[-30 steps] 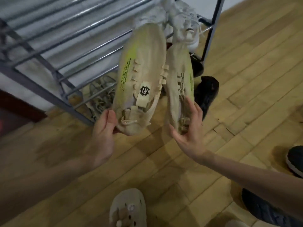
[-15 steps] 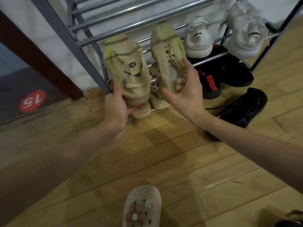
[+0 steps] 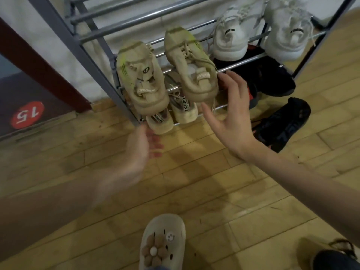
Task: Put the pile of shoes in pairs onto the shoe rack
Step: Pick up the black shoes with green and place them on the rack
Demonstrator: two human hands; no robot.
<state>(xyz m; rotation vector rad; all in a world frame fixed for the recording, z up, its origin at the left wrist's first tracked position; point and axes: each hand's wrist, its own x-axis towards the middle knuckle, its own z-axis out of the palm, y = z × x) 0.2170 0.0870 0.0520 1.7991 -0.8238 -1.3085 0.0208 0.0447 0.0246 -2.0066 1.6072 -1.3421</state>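
Observation:
Two beige sneakers with lime marks rest side by side on a middle bar shelf of the grey metal shoe rack (image 3: 91, 55): the left one (image 3: 142, 78) and the right one (image 3: 191, 69), heels toward me. My left hand (image 3: 140, 151) hangs blurred below the left sneaker, fingers apart, holding nothing. Just right of the right sneaker's heel, my right hand (image 3: 231, 115) is open and apart from it. A white pair (image 3: 229, 38) sits on the same shelf further right. Another beige pair (image 3: 185, 110) sits on the shelf below.
Black shoes (image 3: 272, 78) sit on the low shelf at right, and one black shoe (image 3: 282, 123) lies on the wooden floor beside the rack. My foot in a beige clog (image 3: 161, 244) stands at the bottom. A dark shoe (image 3: 335, 258) shows at the bottom right corner.
Both hands let go of the beige sneakers, which now rest on the rack shelf. The hands have drawn back toward me, the left one lower and blurred.

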